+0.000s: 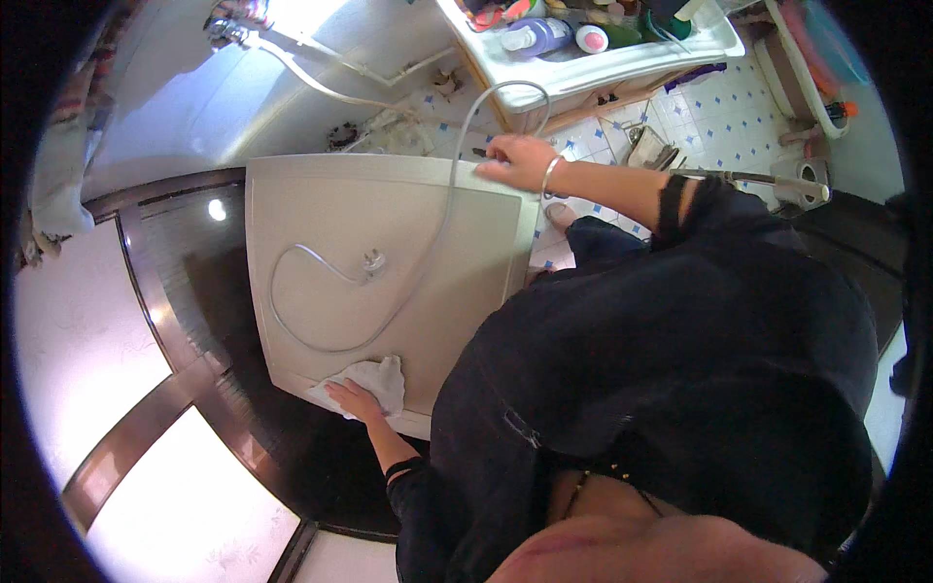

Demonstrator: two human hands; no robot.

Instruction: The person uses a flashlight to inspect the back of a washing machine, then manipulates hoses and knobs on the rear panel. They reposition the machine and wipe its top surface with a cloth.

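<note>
A white, box-shaped appliance (389, 243) stands before me with its broad flat top showing. My left hand (356, 399) presses a crumpled white cloth (387, 382) against the near left edge of that top, fingers over the cloth. At the far right corner, my right hand (518, 162) is curled over the appliance's edge; some of its fingertips are hidden. A grey power cord (442, 233) loops across the top, and its plug (373, 260) rests near the middle. The cord's other end arches past my right hand.
A white washbasin (622, 60) holding several bottles, one of them purple (539, 37), is at the back. A metal tap (228, 34) with a white hose is on the back-left wall. Dark-framed panels (185, 360) line the left. The tiled floor (705, 112) has blue marks.
</note>
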